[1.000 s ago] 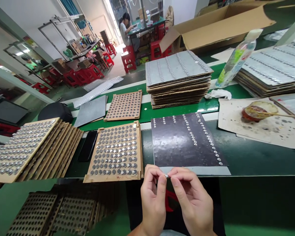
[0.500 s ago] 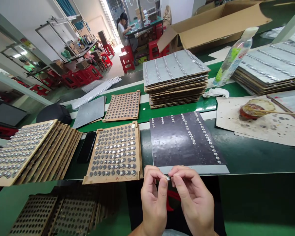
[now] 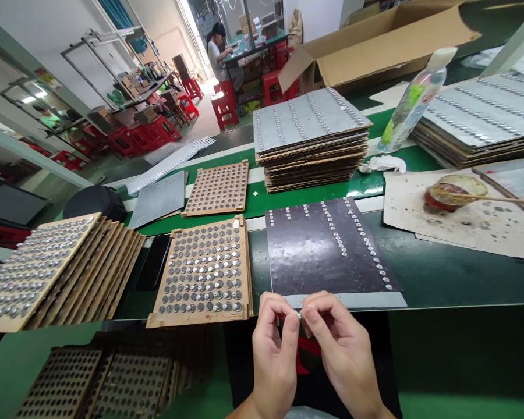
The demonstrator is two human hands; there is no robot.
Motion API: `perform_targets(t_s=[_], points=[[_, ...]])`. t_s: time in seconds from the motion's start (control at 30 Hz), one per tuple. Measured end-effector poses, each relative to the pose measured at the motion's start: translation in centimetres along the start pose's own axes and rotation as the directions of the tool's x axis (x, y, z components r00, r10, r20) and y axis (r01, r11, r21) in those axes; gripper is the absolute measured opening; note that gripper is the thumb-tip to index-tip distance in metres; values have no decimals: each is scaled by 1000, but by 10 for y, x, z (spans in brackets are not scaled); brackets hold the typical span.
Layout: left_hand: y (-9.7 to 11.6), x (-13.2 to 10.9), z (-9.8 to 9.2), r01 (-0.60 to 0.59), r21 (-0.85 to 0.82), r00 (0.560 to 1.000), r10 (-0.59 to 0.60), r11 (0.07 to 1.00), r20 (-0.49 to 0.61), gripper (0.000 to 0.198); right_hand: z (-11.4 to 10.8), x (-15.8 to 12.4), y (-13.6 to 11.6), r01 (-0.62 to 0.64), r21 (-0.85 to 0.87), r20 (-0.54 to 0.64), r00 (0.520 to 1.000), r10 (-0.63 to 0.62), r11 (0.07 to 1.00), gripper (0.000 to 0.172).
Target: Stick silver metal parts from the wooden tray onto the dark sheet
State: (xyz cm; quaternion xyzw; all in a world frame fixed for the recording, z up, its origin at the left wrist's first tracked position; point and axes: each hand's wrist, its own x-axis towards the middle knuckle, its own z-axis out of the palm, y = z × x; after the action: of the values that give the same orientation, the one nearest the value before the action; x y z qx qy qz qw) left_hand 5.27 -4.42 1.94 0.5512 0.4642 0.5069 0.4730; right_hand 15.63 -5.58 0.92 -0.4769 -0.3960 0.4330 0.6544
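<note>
- Both hands are raised just in front of the near edge of the green worktop (image 3: 441, 279), fingertips meeting.
- The left hand (image 3: 273, 355) and the right hand (image 3: 343, 355) are each closed in a pinch on one small silver piece (image 3: 297, 316), which sits between the thumbs and forefingers of the two hands. It is too small to make out in detail.
- Just beyond the fingertips lies a dark sheet (image 3: 314, 256), flat on the worktop, with rows of silver studs along its far and right-hand parts.
- Just left of the sheet is a wooden tray (image 3: 243, 273) whose round cells are mostly filled with silver pieces.
- Further left, a fanned stack of similar trays (image 3: 113, 262) leans on the worktop, the top one full.
- A black phone (image 3: 155, 262) lies between that stack and the wooden tray.
- Behind the dark sheet stands a pile of cardboard sheets (image 3: 310, 157), the top one grey with lines of studs.
- To the right are a stained paper sheet (image 3: 463, 227) carrying a red dish (image 3: 441, 201) with a stick across it, and a clear bottle (image 3: 413, 102) leaning near an open cardboard box (image 3: 375, 41).
- Far back, another person (image 3: 216, 52) sits at a table.
</note>
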Motion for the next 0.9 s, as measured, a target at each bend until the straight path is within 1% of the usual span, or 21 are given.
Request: perform_targets(t_s=[0.1,0.17,0.23,0.3,0.33,0.43,0.5,0.63,0.77,0.9], points=[[-2,0,0,22,-20,1000,-22,1000,18,27,-3,1,2,17,8,7,1000,-17,1000,21],[-3,-1,0,30,-13,999,-30,999,20,27,-4,3,1,85,-35,27,996,-84,996,14],[-5,-2,0,40,-6,999,-40,999,26,28,-3,5,-1,172,-129,54,985,-167,976,7],[-6,-3,1,40,-4,999,-40,999,17,29,-1,6,-3,261,-235,70,965,-252,936,5],[-7,-3,2,35,0,999,-35,999,1,30,0,5,-3,305,-274,75,952,-296,912,6],[-7,-4,4,4,27,998,-2,1000,-62,32,1,3,-1,415,-337,81,907,-413,845,12],[-6,-3,5,-9,47,996,13,999,-89,33,1,1,1,454,-359,73,885,-460,815,13],[-2,-2,7,3,69,992,6,998,-130,33,1,-1,4,455,-397,41,876,-480,797,13],[-1,-2,8,23,61,989,-14,998,-146,33,1,-3,6,425,-395,25,891,-454,814,14],[-2,-1,8,43,51,988,-35,998,-148,33,2,-4,7,387,-353,17,913,-407,852,14]])
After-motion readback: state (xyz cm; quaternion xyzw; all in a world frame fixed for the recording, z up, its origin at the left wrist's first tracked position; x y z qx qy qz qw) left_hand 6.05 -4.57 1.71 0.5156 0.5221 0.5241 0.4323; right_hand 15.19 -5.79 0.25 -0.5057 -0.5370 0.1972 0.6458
